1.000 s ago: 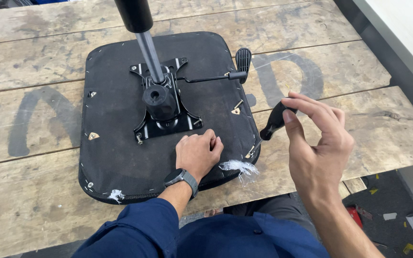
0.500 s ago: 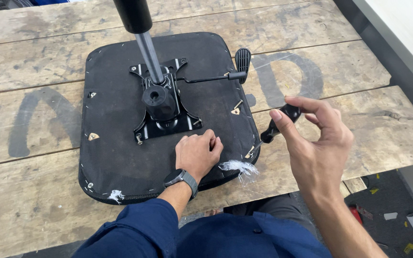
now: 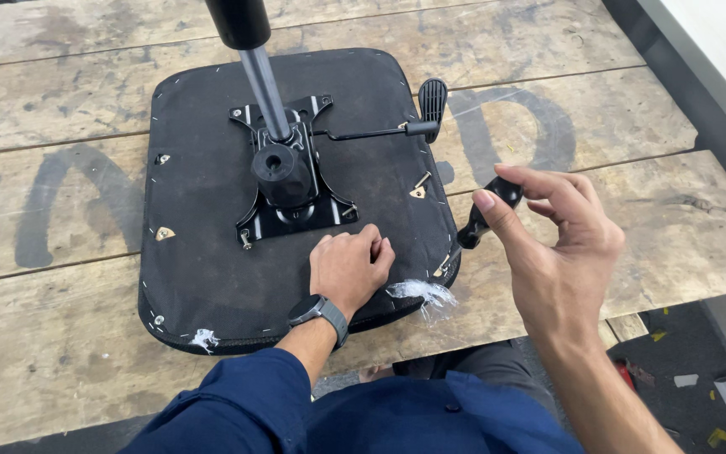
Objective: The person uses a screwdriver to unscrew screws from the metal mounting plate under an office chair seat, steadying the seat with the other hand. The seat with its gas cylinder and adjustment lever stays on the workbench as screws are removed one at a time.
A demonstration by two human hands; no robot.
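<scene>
You pressed your left hand flat, fingers curled and holding nothing, on the near edge of the upturned chair seat, likely steadying it on the desk. Your right hand pinched the black tool handle between thumb and fingers at the seat's right near corner. The metal plate sat centred, its lever pointing right.

Matt black cloth seat base on rough wooden table.
</scene>
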